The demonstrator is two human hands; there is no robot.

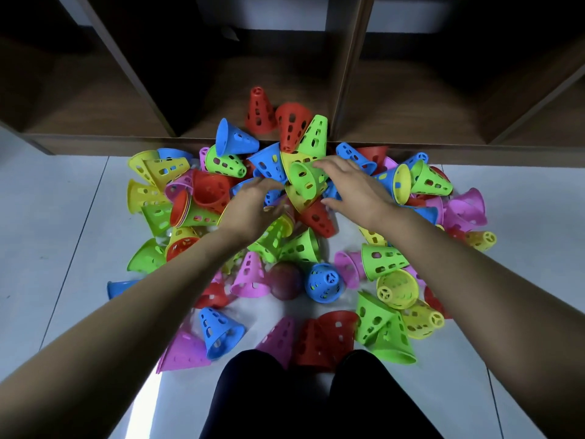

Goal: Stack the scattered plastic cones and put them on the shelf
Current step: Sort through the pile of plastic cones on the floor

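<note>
My left forearm (pixel 142 299) stretches from seven o'clock toward one o'clock, bare to the wrist. My left hand (pixel 253 204) is palm down with its fingers bent downward and slightly blurred; I cannot tell whether they hold anything. My right forearm (pixel 474 274) stretches from four o'clock toward ten o'clock. My right hand (pixel 354 188) is at three o'clock of the left, apart from it, palm down, fingers straight and spread, thumb out toward eight o'clock. My legs (pixel 253 394), in dark trousers, are at six o'clock.
</note>
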